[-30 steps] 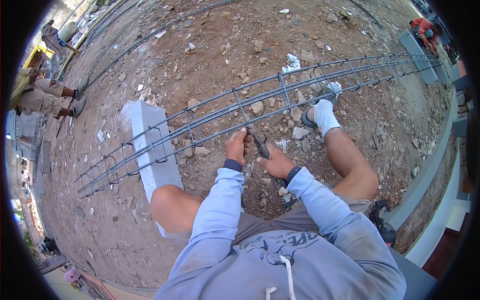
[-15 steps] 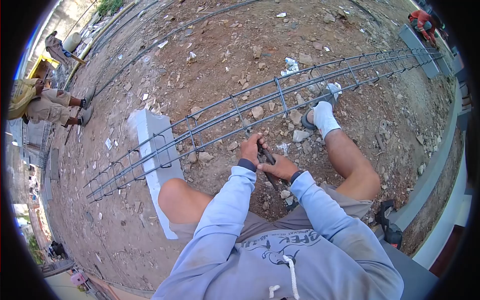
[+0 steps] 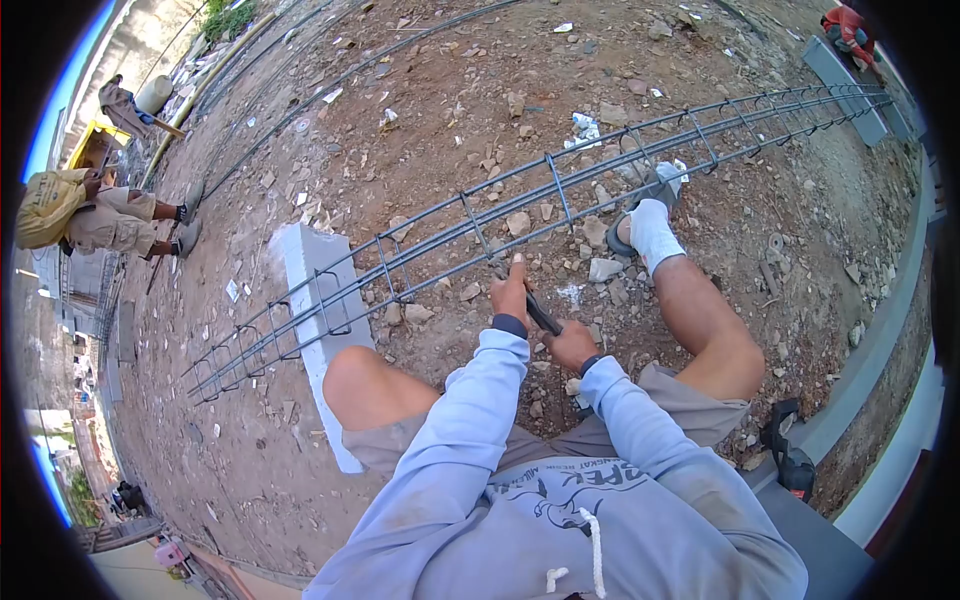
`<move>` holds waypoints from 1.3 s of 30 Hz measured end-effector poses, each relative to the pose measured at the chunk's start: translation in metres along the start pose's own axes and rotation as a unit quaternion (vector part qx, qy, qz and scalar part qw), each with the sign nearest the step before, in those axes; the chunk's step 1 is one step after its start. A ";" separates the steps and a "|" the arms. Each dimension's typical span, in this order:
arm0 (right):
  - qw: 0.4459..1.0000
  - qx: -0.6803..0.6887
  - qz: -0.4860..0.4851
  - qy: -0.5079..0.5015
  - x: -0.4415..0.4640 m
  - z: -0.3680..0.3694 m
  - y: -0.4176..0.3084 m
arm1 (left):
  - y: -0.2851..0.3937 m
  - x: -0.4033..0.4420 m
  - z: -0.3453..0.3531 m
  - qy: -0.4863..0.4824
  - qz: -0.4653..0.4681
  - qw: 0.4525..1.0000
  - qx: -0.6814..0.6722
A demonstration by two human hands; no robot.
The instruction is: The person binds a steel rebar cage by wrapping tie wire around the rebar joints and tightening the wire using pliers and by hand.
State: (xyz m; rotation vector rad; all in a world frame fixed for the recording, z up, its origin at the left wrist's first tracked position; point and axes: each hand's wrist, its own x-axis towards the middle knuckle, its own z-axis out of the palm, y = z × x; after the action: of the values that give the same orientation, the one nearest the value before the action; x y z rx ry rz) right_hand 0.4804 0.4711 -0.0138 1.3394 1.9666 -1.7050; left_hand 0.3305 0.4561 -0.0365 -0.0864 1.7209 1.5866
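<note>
A long steel rebar cage with square ties runs across the ground ahead of me, from lower left to upper right. My left hand is at its near bar, fingers closed; what they grip is too small to make out. Just below and to the right, my right hand is wrapped round the handles of dark pliers. The head of the pliers is partly hidden by my left hand.
A pale block supports the cage at left, a grey block at far right. One person stands at left; another crouches at upper right. Stones and rubble cover the ground. My bandaged foot lies beside the cage.
The pliers' handles have come together in my right hand, which has moved right and slightly down. My left hand has also shifted right along the cage. The view has turned slightly.
</note>
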 end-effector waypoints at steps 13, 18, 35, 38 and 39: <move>0.985 -0.139 -0.082 0.065 -0.024 -0.040 -0.021 | 0.004 -0.019 -0.001 -0.205 -0.141 0.922 -0.295; 0.869 -0.340 -0.129 0.336 -0.045 -0.008 -0.034 | 0.016 -0.027 0.026 -0.075 -0.143 0.943 -0.292; 0.999 0.030 -0.026 -0.011 -0.010 0.009 -0.013 | 0.015 -0.046 -0.011 -0.094 -0.063 0.992 -0.052; 0.936 0.274 0.052 -0.216 -0.019 -0.007 -0.023 | 0.004 -0.034 -0.029 -0.193 -0.085 0.962 -0.173; 0.907 0.321 0.064 -0.266 -0.021 -0.015 -0.024 | 0.008 -0.036 -0.028 -0.228 -0.111 0.943 -0.217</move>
State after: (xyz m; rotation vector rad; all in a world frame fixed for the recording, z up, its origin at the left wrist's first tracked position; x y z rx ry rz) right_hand 0.4801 0.4759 0.0210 0.9558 1.0320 -2.4312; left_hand 0.3375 0.4174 -0.0123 -0.1158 0.9587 1.6325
